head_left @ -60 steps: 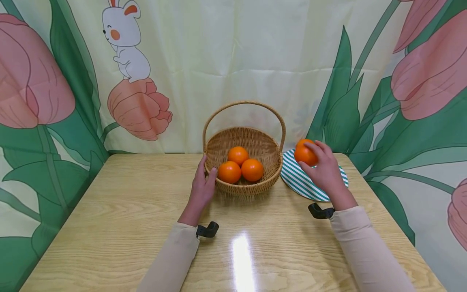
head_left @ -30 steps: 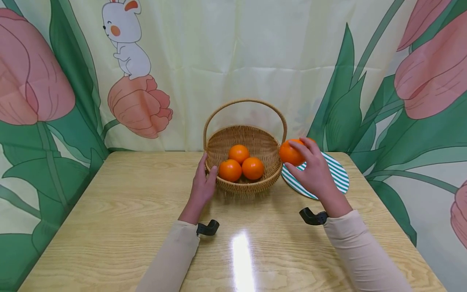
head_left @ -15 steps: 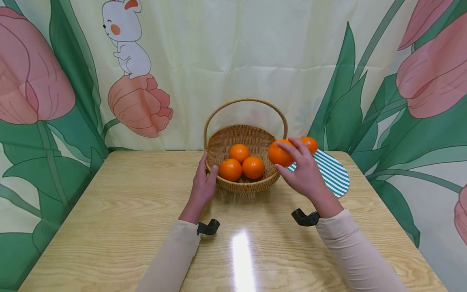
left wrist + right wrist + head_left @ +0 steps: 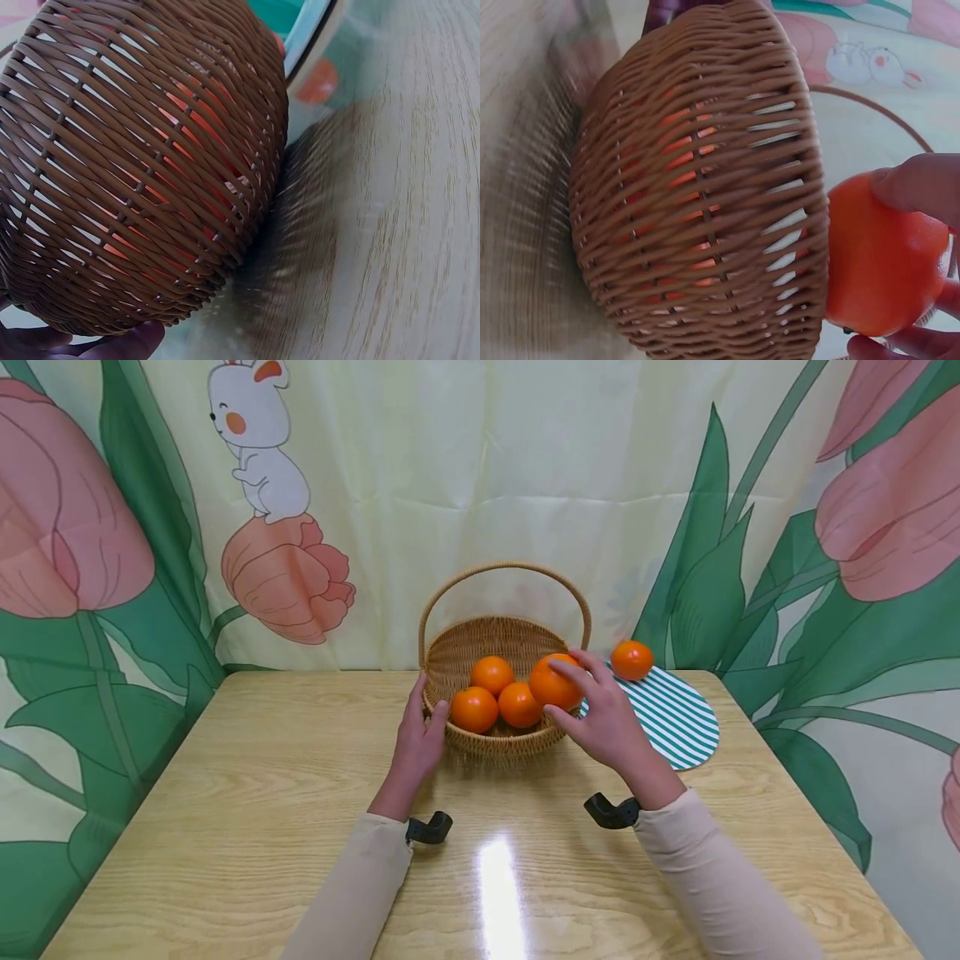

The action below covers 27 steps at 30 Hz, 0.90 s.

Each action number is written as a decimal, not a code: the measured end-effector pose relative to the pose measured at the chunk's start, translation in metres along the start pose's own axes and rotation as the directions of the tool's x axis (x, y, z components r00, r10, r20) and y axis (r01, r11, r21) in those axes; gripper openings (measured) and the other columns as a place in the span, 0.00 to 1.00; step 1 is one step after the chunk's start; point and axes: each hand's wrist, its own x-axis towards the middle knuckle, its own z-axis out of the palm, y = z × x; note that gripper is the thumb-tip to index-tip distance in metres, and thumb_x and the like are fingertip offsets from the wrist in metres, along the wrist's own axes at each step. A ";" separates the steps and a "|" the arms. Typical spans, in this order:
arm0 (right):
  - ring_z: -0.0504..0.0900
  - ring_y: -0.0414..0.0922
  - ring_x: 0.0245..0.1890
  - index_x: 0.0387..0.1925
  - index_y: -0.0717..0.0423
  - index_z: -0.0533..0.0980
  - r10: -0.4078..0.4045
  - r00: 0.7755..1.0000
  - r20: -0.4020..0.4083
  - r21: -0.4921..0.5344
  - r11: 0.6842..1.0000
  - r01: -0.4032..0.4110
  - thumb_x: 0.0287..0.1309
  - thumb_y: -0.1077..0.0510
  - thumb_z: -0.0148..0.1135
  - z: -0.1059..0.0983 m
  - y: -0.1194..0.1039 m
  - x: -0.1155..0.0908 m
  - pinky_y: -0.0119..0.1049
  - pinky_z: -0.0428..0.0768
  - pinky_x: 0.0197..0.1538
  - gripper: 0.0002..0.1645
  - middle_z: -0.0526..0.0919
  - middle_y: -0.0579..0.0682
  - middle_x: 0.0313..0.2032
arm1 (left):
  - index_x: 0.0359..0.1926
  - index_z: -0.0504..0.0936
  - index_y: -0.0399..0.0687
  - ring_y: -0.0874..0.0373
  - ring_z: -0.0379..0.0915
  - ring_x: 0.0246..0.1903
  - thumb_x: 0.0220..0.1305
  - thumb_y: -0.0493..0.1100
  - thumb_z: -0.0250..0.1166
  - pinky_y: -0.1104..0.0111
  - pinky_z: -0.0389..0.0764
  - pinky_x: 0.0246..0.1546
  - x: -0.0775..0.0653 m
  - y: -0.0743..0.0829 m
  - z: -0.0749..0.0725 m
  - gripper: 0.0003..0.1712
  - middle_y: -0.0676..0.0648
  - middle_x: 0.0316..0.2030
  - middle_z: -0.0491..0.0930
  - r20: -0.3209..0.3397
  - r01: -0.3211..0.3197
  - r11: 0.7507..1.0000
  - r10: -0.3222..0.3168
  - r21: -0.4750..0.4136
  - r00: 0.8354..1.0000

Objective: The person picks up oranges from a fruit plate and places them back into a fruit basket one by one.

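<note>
A wicker basket (image 4: 510, 745) with a tall hoop handle stands at the back of the table, with three oranges (image 4: 473, 710) grouped inside it. My left hand (image 4: 420, 739) holds its left rim, the thumb at the front and the fingers along the outer side. Above the basket's right rim, my right hand (image 4: 603, 714) grips another orange (image 4: 553, 682) between thumb and fingers. In the right wrist view this gripped orange (image 4: 885, 259) overlaps the rim. One more orange (image 4: 632, 660) sits at the back of a flat round green-and-white striped piece (image 4: 675, 714).
The wooden table (image 4: 300, 777) runs up to a printed curtain (image 4: 390, 527) close behind the basket. Its right edge lies just past the striped piece. Each wrist carries a black camera mount (image 4: 611, 812).
My right hand has carried its orange leftward from over the striped piece to the basket's right rim, uncovering the orange behind. My left hand has stayed on the basket.
</note>
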 end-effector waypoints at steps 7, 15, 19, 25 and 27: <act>0.77 0.59 0.55 0.62 0.47 0.72 -0.031 0.998 0.062 0.018 0.999 0.030 0.52 0.54 0.72 0.010 -0.002 0.007 0.50 0.83 0.46 0.35 0.67 0.61 0.65 | 0.77 0.45 0.55 0.47 0.50 0.73 0.74 0.56 0.47 0.50 0.58 0.71 -0.001 -0.001 -0.003 0.37 0.47 0.76 0.47 0.002 0.020 1.000 -0.020 -0.021 1.000; 0.77 0.59 0.55 0.62 0.45 0.73 -0.032 0.986 0.162 0.040 0.999 0.026 0.54 0.49 0.71 0.017 -0.004 0.007 0.52 0.81 0.51 0.33 0.68 0.60 0.65 | 0.77 0.45 0.57 0.45 0.52 0.72 0.74 0.57 0.47 0.48 0.60 0.70 -0.002 -0.004 -0.002 0.38 0.49 0.76 0.47 -0.002 0.023 1.000 -0.023 -0.009 1.000; 0.77 0.60 0.57 0.62 0.42 0.74 -0.029 0.981 0.193 0.048 0.999 0.020 0.53 0.48 0.71 0.017 -0.006 0.007 0.53 0.79 0.53 0.33 0.68 0.59 0.65 | 0.77 0.45 0.57 0.45 0.52 0.72 0.74 0.56 0.48 0.47 0.60 0.69 -0.001 -0.004 0.000 0.37 0.48 0.76 0.47 0.008 0.020 1.000 -0.020 -0.010 1.000; 0.75 0.59 0.58 0.60 0.42 0.76 -0.016 0.970 0.242 0.068 0.998 0.000 0.56 0.47 0.69 0.019 -0.010 0.006 0.53 0.79 0.53 0.29 0.69 0.57 0.65 | 0.77 0.46 0.54 0.45 0.50 0.73 0.74 0.54 0.49 0.48 0.58 0.70 -0.002 0.000 0.000 0.37 0.47 0.76 0.48 0.005 0.018 1.000 -0.018 -0.011 1.000; 0.76 0.58 0.58 0.60 0.43 0.77 -0.026 0.973 0.229 0.066 0.998 0.011 0.58 0.48 0.67 0.018 -0.013 0.007 0.53 0.79 0.54 0.27 0.72 0.56 0.63 | 0.77 0.46 0.55 0.46 0.50 0.73 0.74 0.55 0.49 0.48 0.58 0.70 -0.002 0.002 -0.001 0.37 0.47 0.76 0.49 0.002 0.012 1.000 -0.012 -0.007 1.000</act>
